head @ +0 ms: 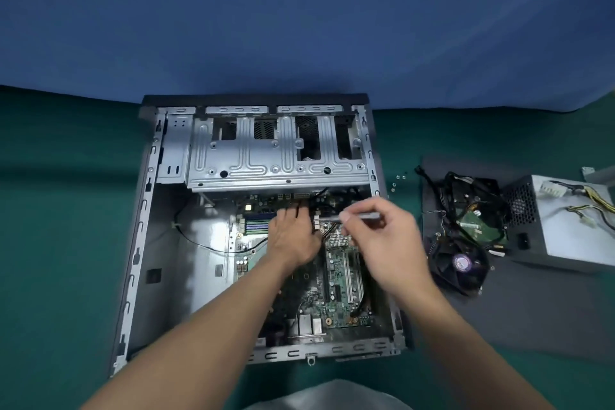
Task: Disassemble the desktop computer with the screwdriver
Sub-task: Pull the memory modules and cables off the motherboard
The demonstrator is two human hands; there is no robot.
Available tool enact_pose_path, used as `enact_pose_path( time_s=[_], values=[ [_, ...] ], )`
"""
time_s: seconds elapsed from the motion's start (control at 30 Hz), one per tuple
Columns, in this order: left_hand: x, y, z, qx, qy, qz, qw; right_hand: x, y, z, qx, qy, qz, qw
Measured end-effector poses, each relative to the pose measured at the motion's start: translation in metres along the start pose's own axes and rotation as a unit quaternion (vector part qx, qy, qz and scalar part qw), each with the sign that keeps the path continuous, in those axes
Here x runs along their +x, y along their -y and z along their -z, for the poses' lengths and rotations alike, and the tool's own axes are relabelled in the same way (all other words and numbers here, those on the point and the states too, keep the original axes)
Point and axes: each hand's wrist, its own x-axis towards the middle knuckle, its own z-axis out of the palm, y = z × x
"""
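An open desktop computer case (159,243) lies flat on the green mat, its green motherboard (339,280) exposed inside. My left hand (293,236) reaches into the case over the upper part of the board, fingers down among the cables near the drive cage; what they hold is hidden. My right hand (386,243) grips a slim grey screwdriver (359,216) that lies nearly level, its tip pointing left toward the left hand.
A silver drive cage (276,156) spans the case's far end. To the right on a dark mat lie a cooler fan (461,263), a hard drive with cables (479,226), a grey power supply (565,230) and several loose screws (397,180). A blue backdrop rises behind.
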Motion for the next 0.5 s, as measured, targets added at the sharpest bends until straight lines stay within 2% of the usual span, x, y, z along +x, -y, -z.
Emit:
enact_pose_path(
  time_s=[0.07,0.17,0.23,0.33,0.4,0.5],
  values=[
    [-0.001,0.003,0.002,-0.035,-0.010,-0.005,0.999,-0.003,-0.001,-0.018,-0.027,-0.031,0.014,0.999],
    [-0.008,0.004,0.001,-0.095,-0.004,-0.030,0.995,-0.002,-0.001,-0.029,0.035,-0.077,0.006,0.996],
    [-0.016,0.003,-0.003,-0.088,0.029,-0.049,0.994,0.005,0.000,-0.028,0.043,-0.110,0.009,0.993],
    [-0.025,0.002,-0.012,-0.053,0.073,-0.064,0.994,0.018,-0.002,-0.032,-0.070,-0.104,0.034,0.992],
    [-0.027,0.003,-0.016,-0.065,0.041,-0.064,0.995,0.024,-0.009,-0.042,-0.147,-0.081,0.040,0.985],
    [-0.024,0.006,-0.015,-0.081,-0.055,-0.060,0.993,0.030,-0.023,-0.056,-0.223,-0.085,0.054,0.970]
  ],
)
